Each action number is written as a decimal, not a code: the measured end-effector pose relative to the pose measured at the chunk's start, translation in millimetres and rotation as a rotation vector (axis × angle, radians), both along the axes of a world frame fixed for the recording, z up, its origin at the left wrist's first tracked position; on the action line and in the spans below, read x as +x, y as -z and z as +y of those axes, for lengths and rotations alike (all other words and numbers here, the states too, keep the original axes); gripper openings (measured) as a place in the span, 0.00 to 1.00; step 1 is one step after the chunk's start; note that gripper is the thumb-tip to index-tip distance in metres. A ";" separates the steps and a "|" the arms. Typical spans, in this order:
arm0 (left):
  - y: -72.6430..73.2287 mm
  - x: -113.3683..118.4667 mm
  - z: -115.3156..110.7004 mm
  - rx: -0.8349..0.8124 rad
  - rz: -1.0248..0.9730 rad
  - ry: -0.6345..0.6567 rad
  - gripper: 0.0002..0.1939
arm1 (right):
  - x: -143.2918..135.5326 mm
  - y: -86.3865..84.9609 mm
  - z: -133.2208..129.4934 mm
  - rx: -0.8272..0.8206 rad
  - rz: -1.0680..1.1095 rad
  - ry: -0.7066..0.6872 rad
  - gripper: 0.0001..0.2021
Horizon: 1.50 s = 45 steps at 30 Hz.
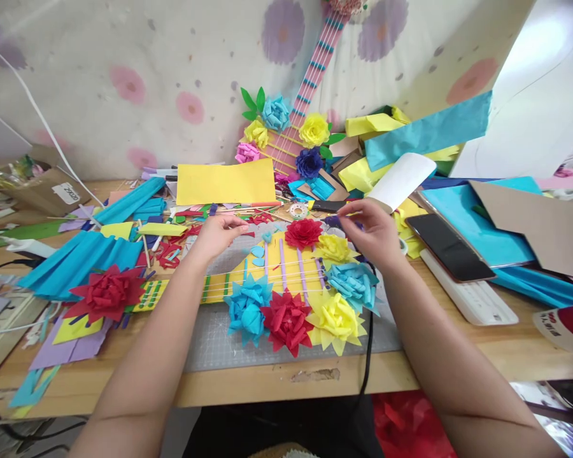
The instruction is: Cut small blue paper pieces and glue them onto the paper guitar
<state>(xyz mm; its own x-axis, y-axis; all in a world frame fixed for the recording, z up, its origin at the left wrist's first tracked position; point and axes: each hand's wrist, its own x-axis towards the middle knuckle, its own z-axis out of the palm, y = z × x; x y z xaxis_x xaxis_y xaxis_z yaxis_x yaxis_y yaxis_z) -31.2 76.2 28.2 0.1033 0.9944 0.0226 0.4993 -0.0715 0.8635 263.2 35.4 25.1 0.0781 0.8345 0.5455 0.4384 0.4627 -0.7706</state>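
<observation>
A yellow paper guitar [274, 262] lies on the grey cutting mat [210, 356], with its neck to the left. Red, yellow and blue paper flowers surround its body, including a red flower [288, 321] at the near edge. Lilac strips and thin strings cross the body. My left hand [223, 236] hovers above where neck and body meet, thumb and fingers pinched together; a small dark red piece shows near its fingertips, but I cannot tell if it is held. Above the body's right side, my right hand [373, 232] has curled fingers in a pinch, whose contents I cannot make out.
Behind stands a pink paper guitar [310, 83] with flowers. Blue crepe paper [83, 264] and a red flower [109, 294] lie left. A phone [451, 245], a white device [468, 289] and a cup [566, 326] sit right. A black cable [370, 356] hangs over the front edge.
</observation>
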 end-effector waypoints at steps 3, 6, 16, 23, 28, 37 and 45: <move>0.1 -0.6 -1.4 -0.031 0.145 0.192 0.11 | 20.5 -1.7 -1.0 0.117 0.101 0.238 0.03; -3.5 0.6 -4.1 -0.025 0.288 0.353 0.11 | 42.6 4.3 2.0 0.089 0.120 0.374 0.03; -1.2 -3.0 -0.6 0.097 0.505 0.468 0.12 | 45.1 31.9 13.9 -0.107 0.000 0.436 0.04; 0.2 0.0 -0.8 0.125 0.496 0.485 0.08 | 45.0 35.7 15.8 -0.151 0.036 0.468 0.05; 2.6 0.7 0.1 0.142 0.505 0.466 0.08 | 46.4 37.7 16.6 -0.131 0.033 0.476 0.05; 3.8 -1.3 0.4 0.118 0.469 0.446 0.10 | 50.4 36.0 16.3 -0.194 0.020 0.414 0.09; 6.8 1.0 -1.3 0.120 0.483 0.466 0.07 | 49.4 35.9 14.6 -0.280 -0.225 0.253 0.19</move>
<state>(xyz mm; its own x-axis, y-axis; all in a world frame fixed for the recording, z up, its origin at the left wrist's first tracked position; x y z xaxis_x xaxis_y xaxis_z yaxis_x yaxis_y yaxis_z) -30.2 74.9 21.4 0.5465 0.8370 -0.0269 0.7208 -0.4538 0.5239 312.5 50.0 -10.9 0.2044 0.9224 0.3277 0.6823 0.1058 -0.7233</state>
